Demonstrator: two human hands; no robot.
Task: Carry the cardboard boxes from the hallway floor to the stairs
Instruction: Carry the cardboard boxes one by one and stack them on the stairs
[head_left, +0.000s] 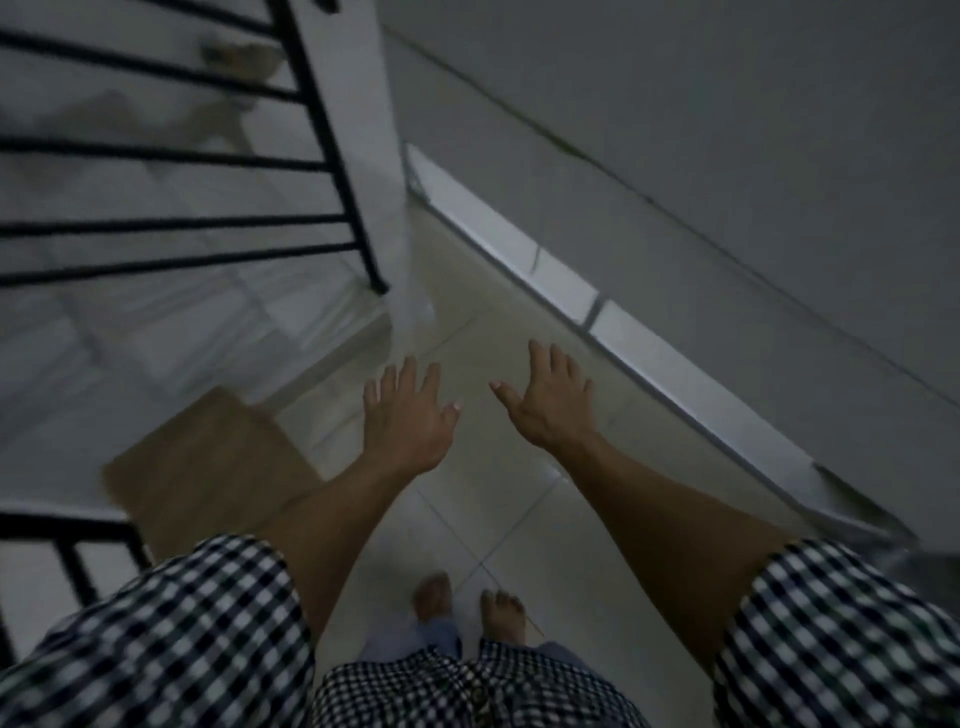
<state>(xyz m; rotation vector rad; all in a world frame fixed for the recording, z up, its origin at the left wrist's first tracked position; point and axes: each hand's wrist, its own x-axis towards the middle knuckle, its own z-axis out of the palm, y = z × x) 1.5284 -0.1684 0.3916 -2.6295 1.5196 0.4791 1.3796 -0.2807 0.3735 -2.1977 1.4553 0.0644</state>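
Left fingers (408, 374): straight and spread, holding nothing, palm down.
Right fingers (558, 369): also straight and spread, thumb out toward the other hand, holding nothing.
Left hand (410, 421): in the air over the floor (493, 499), just right of the box and not touching it.
Right hand (545, 408): further right of the box, level with the left hand and a little apart from it.
Sleeves: checked, dark and white, one (182, 639) overlapping the box's near edge, the other (831, 639) well to its right.
Box (208, 467): plain brown cardboard, on the floor at the edge of the stairs (156, 332), lower left of the view; its top is blurred, so any print cannot be read.
Feet: bare, the left (431, 595) and right (504, 610) on pale tiles, nearer the person than the box and to its right.
Railing (322, 156): black bars, beyond the box and over the stairs; a second piece (67, 535) sits just left of the box.
Post (363, 130): white, beyond the box, at the end of the railing.
Brown shapes (244, 57): far beyond the box on the stairs, behind the bars, too blurred to tell.
Skirting (519, 239): pale strip, well right of the box, along the foot of the grey wall (727, 130).
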